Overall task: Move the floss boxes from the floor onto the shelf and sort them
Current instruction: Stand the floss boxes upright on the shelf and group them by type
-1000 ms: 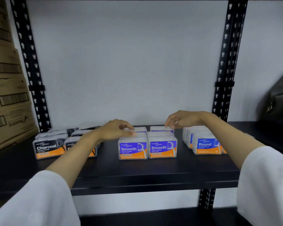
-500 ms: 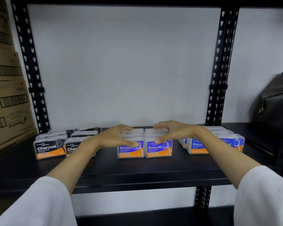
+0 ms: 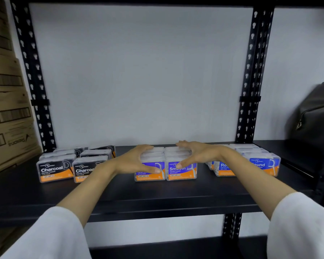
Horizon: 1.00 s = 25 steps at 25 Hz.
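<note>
Three groups of clear floss boxes stand in rows on the black shelf (image 3: 157,199). Black Charcoal boxes (image 3: 54,171) are at the left, blue Smooth boxes (image 3: 183,173) in the middle and blue Round boxes (image 3: 262,165) at the right. My left hand (image 3: 133,161) clasps the left Smooth row, thumb on the front box's label and fingers over the back. In the same way my right hand (image 3: 198,156) clasps the right Smooth row. The two Smooth rows stand side by side and touch. No floor is in view.
Stacked cardboard cartons (image 3: 7,113) fill the far left beside the rack. A dark bag (image 3: 314,116) sits on the neighbouring shelf at the right. Black perforated uprights (image 3: 251,81) frame the bay, with a white wall behind and a lower shelf (image 3: 157,247) below.
Both hands came forward from the back Smooth boxes and spread over the two rows, thumbs on the front labels. The view shifted a little to the right.
</note>
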### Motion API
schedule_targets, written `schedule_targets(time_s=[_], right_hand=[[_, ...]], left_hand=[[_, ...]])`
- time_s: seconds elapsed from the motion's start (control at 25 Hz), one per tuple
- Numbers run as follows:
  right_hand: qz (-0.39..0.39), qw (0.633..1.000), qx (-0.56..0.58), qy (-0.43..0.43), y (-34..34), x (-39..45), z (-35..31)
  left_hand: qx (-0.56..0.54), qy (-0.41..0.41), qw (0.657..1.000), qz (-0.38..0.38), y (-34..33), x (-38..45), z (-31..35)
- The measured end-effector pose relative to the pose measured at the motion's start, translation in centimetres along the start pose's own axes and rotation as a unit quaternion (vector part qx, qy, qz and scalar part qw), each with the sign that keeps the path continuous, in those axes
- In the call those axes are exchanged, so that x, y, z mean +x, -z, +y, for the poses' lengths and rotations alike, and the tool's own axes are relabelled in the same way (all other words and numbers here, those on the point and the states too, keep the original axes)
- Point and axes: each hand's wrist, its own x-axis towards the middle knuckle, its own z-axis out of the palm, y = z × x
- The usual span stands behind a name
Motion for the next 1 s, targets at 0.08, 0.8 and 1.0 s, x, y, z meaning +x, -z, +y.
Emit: schedule_targets(time_s=[0.08, 0.8, 1.0], right_hand=[[0.012, 1.000, 0.008, 0.000, -0.2, -0.1, 0.1], [-0.020, 0.999, -0.004, -0.027, 0.2, -1.0, -1.6], [0.009, 1.000, 0.010, -0.018, 0.3, -1.4, -2.2]], left_hand=[[0.002, 0.000, 1.000, 0.000, -0.2, 0.1, 0.1], [0.058, 0.015, 0.998, 0.007, -0.2, 0.9, -0.2], [0.137, -0.008, 0.990, 0.043, 0.1, -0.2, 0.7]])
